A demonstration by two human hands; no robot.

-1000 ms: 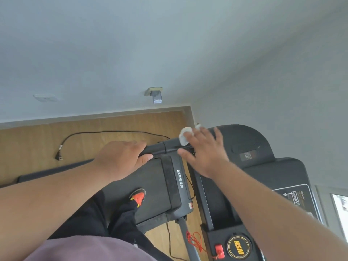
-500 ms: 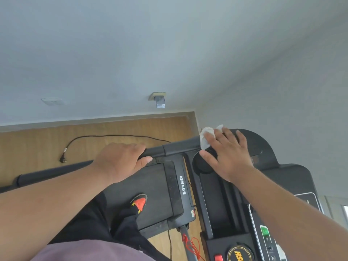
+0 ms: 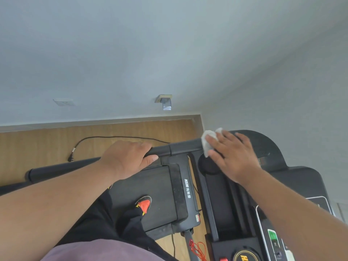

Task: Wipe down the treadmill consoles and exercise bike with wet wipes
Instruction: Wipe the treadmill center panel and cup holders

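wet wipe (image 3: 208, 143): white, crumpled, pressed under the right hand's fingers at the near end of the handrail, where it meets the console.
right hand (image 3: 235, 157): fingers spread and mostly straight, laid flat over the wipe and the black console top; palm above a round recess.
left hand (image 3: 125, 159): curled over the black handrail (image 3: 180, 146), thumb lying along its underside, gripping it.
treadmill console (image 3: 267, 151): black, curved housing by the wall corner; a yellow-ringed round badge and lit green buttons show at the bottom right.
treadmill deck (image 3: 156, 187): black belt below, white lettering on the side rail, one orange and black shoe (image 3: 144, 203) standing on it.
floor (image 3: 47, 146): wood, with a loose black cable and plug (image 3: 71, 158) lying on it.
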